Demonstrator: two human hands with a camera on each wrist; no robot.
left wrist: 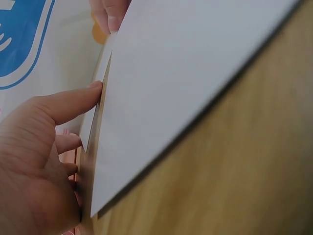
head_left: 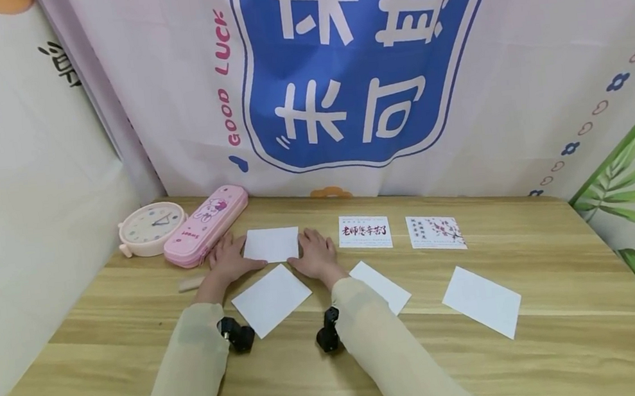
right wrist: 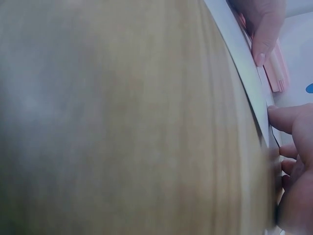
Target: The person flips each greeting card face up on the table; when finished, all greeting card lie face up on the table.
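Note:
A blank white card [head_left: 272, 245] lies on the wooden table between the two hands. At its left edge is my left hand [head_left: 230, 262], with its thumb [left wrist: 80, 103] stretched along the near corner and the other fingers beside the card. My right hand [head_left: 317, 253] is at the right edge, its thumb [right wrist: 283, 116] reaching to the near corner and its fingers spread outward. Just below, a second white card [head_left: 272, 299] lies at an angle between the wrists. Another white card [head_left: 383, 286] is partly hidden by the right sleeve.
A pink pencil case [head_left: 207, 226] and a round clock [head_left: 154, 227] stand at the back left. Two printed cards, one with red writing [head_left: 364, 232] and one with blossoms [head_left: 436, 232], lie right of the hands. Farther right is another white card [head_left: 483, 301].

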